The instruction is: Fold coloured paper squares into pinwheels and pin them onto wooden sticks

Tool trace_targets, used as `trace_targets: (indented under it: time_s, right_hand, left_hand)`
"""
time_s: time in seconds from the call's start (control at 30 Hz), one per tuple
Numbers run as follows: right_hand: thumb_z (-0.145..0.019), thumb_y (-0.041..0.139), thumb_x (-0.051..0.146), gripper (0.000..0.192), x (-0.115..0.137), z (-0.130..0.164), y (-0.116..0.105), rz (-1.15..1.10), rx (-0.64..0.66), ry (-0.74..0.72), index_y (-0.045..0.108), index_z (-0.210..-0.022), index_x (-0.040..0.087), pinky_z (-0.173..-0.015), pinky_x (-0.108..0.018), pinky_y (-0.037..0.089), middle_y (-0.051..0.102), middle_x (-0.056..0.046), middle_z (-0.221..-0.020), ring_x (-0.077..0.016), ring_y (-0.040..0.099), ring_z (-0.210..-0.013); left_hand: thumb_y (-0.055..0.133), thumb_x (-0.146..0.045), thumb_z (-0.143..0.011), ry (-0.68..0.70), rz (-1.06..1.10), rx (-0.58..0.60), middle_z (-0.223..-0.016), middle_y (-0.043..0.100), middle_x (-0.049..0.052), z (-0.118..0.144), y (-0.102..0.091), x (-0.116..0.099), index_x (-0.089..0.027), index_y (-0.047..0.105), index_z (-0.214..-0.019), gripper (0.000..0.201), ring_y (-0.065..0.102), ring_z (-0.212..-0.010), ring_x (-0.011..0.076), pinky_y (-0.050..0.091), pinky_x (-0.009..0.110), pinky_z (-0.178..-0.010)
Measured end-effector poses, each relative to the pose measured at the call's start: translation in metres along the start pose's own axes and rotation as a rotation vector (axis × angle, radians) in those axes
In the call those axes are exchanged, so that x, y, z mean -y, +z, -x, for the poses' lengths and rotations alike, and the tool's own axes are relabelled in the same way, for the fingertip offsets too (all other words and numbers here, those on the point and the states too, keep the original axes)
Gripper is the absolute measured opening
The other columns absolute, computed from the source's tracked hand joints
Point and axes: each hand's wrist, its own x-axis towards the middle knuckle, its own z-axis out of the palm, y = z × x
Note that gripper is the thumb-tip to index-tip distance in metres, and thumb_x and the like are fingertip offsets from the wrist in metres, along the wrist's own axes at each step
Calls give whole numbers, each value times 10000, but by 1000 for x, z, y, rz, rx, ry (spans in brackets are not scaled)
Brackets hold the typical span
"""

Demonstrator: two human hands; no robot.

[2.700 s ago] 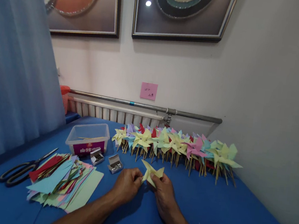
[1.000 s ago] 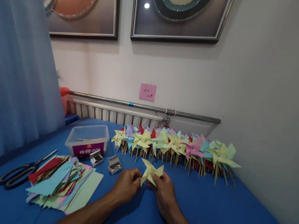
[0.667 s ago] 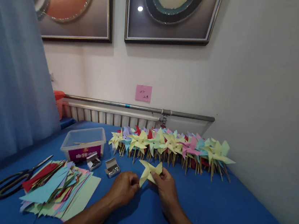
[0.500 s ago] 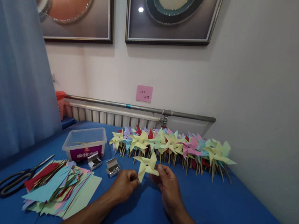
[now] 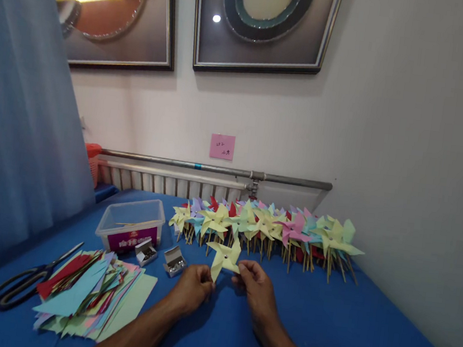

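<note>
A pale yellow paper pinwheel (image 5: pixel 223 258) with a small metal pin at its centre is held up between my two hands, above the blue table. My left hand (image 5: pixel 194 288) is closed, its thumb and fingers pinching at the pinwheel's lower left blade. At the right blade tip, the thumb and fingers of my right hand (image 5: pixel 256 289) pinch the paper. No stick shows clearly below this pinwheel. Just behind it stand many finished pinwheels (image 5: pixel 265 224) on wooden sticks, in yellow, pink, blue, red and purple.
Left of my hands lie a pile of coloured paper (image 5: pixel 90 291) and black-handled scissors (image 5: pixel 28 279). Two small boxes of metal pins (image 5: pixel 174 261) sit before a clear plastic tub (image 5: pixel 129 228) with thin sticks. A blue curtain (image 5: pixel 23 114) hangs at left; a radiator (image 5: pixel 171 182) runs behind.
The pinwheel has turned slightly and shifted a little left, with my right hand's grip moving left along with it. The view has tilted slightly upward.
</note>
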Motion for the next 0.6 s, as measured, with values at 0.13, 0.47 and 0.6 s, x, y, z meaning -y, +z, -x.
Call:
trace_targets:
  time_s: [0.13,0.47,0.6]
  right_hand:
    - [-583,863,593,461,5,-1,0,-13,22,-32,712,-797,213,-643,-315,517,729,-21,-717,-203,659,-645]
    - [-504,924,516,510,15,2,-2,12,38,-60,687,-838,212,-597,-297,483,703,-1,-675,-204,628,-621]
    - [-552,909,499,482,19,3,-3,-18,15,-65,691,-875,216,-623,-309,495,732,-9,-729,-218,651,-660]
  left_hand:
    - [558,-124,-688,-2,-32,24,-512,524,-55,1,0,1,-185,544,-667,67,432,-482,104,282,238,-507]
    - [590,-171,-725,61,-86,67,-602,541,-43,4,2,3,-166,603,-713,19,446,-573,114,315,243,-564]
    - [601,-177,-735,95,-172,69,-643,591,-25,6,1,4,-160,643,-730,45,494,-616,125,338,242,-595]
